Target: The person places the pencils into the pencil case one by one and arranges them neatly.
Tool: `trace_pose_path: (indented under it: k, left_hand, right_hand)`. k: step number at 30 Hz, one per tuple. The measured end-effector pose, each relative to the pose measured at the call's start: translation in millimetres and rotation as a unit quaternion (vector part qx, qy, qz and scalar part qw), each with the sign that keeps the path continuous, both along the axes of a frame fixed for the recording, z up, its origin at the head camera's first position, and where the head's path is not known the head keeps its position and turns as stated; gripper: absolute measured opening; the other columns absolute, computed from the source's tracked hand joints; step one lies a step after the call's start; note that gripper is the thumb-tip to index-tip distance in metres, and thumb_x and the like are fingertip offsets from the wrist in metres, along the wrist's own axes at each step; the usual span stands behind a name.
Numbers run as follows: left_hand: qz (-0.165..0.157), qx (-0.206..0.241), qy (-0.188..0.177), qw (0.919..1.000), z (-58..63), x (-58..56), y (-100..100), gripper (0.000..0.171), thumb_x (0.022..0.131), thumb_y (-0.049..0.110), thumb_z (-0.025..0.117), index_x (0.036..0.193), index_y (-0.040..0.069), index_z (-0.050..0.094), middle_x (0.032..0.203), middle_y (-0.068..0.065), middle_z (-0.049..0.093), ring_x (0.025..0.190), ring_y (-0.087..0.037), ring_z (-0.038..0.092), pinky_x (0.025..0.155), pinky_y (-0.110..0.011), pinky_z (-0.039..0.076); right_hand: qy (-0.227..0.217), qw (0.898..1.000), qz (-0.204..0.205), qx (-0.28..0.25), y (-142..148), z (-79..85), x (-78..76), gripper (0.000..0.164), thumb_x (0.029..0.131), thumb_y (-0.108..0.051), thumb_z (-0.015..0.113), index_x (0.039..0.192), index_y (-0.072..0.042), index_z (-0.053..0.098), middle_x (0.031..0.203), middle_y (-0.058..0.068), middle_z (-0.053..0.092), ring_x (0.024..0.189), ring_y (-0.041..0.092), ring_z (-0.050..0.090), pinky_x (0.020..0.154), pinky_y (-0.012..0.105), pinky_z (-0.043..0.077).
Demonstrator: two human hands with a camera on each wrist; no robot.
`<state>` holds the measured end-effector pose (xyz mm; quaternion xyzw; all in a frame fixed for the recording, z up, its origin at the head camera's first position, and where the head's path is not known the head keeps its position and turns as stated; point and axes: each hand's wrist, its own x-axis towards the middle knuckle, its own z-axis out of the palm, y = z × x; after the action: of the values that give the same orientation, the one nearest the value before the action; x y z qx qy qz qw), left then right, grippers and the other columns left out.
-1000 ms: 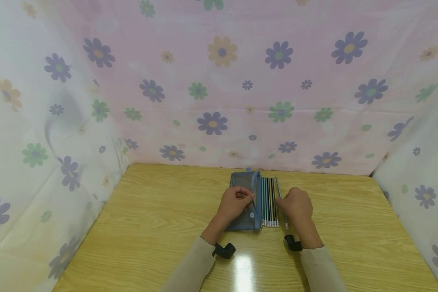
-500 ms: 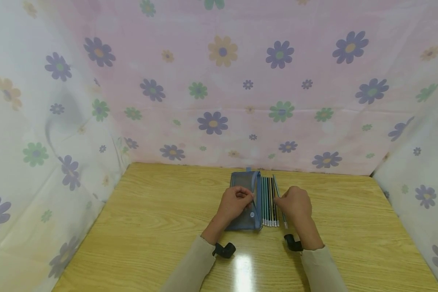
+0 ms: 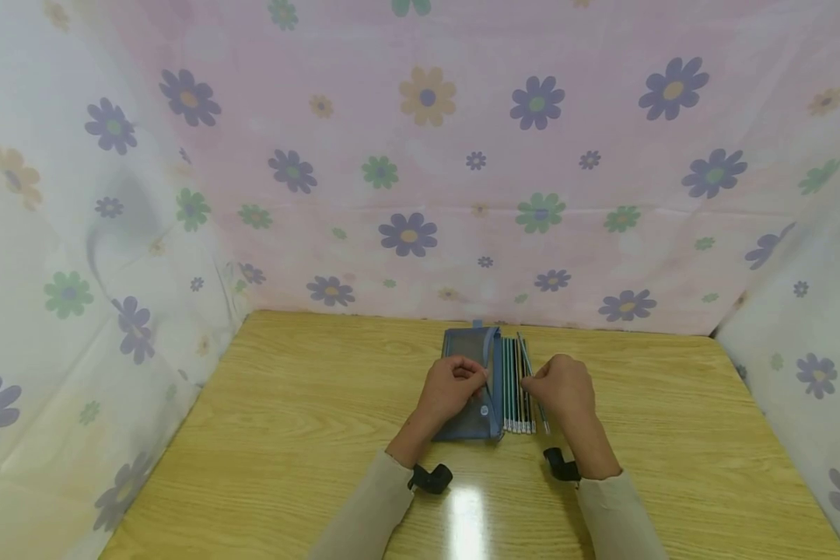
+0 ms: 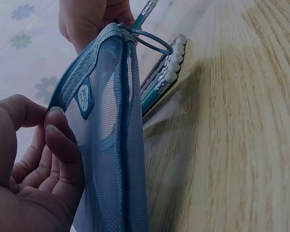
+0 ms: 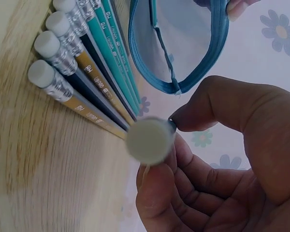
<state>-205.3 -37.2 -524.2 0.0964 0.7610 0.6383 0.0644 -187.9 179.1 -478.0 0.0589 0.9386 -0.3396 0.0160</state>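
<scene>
Wears beige sleeves (image 3: 367,513), rising from the bottom edge of the head view, and black mounts (image 3: 432,480) at the wrists. Pinches the edge of the pouch (image 3: 467,424) between thumb and forefinger of the left hand (image 3: 449,386), just right of centre in the lower half. In the left wrist view, pinches at left of centre, close to an oval label on the blue mesh.

Farther right in the head view, holds one pencil (image 3: 525,358) in a narrow grip between thumb and fingers of the right hand (image 3: 565,393). Slants it, eraser end low and to the right, upper end leaning left across the row; cannot tell if touching. In the right wrist view, points its white eraser at the lens, blurred, just below centre.

Between the hands in the head view, just to the right of the pouch: a row of pencils (image 3: 510,381), side by side in teal, dark and yellow, erasers toward the bottom of the frame.

Beneath, across the lower half, wood-grain surface (image 3: 308,435). Beyond, filling the upper half and both sides, flowered cloth (image 3: 357,62), pink in the middle and whiter toward the left and right edges.
</scene>
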Motion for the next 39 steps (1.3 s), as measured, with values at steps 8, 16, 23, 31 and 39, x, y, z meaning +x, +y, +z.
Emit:
trace_pose_path:
  k: [8, 16, 23, 31, 39]
  left_hand:
    - [-0.002, 0.006, -0.001, 1.0000, 1.4, 0.4, 0.9, 0.015, 0.101, 0.020, 0.075, 0.098, 0.006, 0.076, 0.077, -0.004, 0.073, 0.066, -0.013, 0.067, 0.060, -0.028, 0.056]
    - [0.002, 0.007, 0.008, 0.9999, 0.8, 0.8, 1.1, 0.016, 0.101, 0.020, 0.076, 0.099, 0.004, 0.076, 0.079, -0.013, 0.074, 0.067, -0.022, 0.069, 0.061, -0.031, 0.056]
    - [0.004, 0.011, 0.005, 0.9999, 0.6, 0.2, 1.4, 0.015, 0.100, 0.018, 0.076, 0.098, 0.004, 0.076, 0.079, -0.013, 0.074, 0.068, -0.025, 0.070, 0.061, -0.032, 0.056]
    - [-0.001, 0.009, 0.005, 0.9999, 0.3, 1.3, 0.6, 0.014, 0.101, 0.017, 0.075, 0.099, 0.003, 0.076, 0.081, -0.015, 0.074, 0.068, -0.022, 0.069, 0.062, -0.032, 0.057]
    - [0.001, 0.016, 0.002, 0.9999, 0.6, 0.6, 0.6, 0.014, 0.100, 0.018, 0.076, 0.098, 0.004, 0.076, 0.080, -0.014, 0.074, 0.067, -0.021, 0.069, 0.061, -0.030, 0.055]
  right_hand:
    - [0.012, 1.000, 0.008, -0.011, -3.1, 0.6, 0.8, 0.032, 0.089, -0.019, 0.081, 0.061, -0.005, 0.073, 0.055, 0.001, 0.063, 0.052, 0.018, 0.057, 0.051, 0.032, 0.046]
    - [0.022, 0.999, 0.020, -0.022, -7.7, 2.6, 1.6, 0.036, 0.087, -0.015, 0.079, 0.055, -0.010, 0.064, 0.051, -0.002, 0.054, 0.049, 0.015, 0.049, 0.052, 0.031, 0.042]
    - [0.031, 0.999, 0.025, -0.038, -9.2, -2.2, -0.4, 0.018, 0.087, -0.014, 0.081, 0.073, -0.004, 0.077, 0.069, 0.005, 0.071, 0.059, 0.017, 0.061, 0.055, 0.032, 0.051]
    - [0.025, 0.996, 0.023, -0.078, -13.3, -8.1, -2.5, 0.012, 0.087, -0.013, 0.077, 0.082, -0.002, 0.080, 0.075, 0.007, 0.074, 0.061, 0.017, 0.062, 0.055, 0.031, 0.050]
    - [0.000, 0.988, 0.013, -0.155, -17.3, -11.5, -3.6, 0.017, 0.091, -0.014, 0.074, 0.092, 0.002, 0.080, 0.070, 0.009, 0.073, 0.058, 0.022, 0.069, 0.056, 0.031, 0.054]
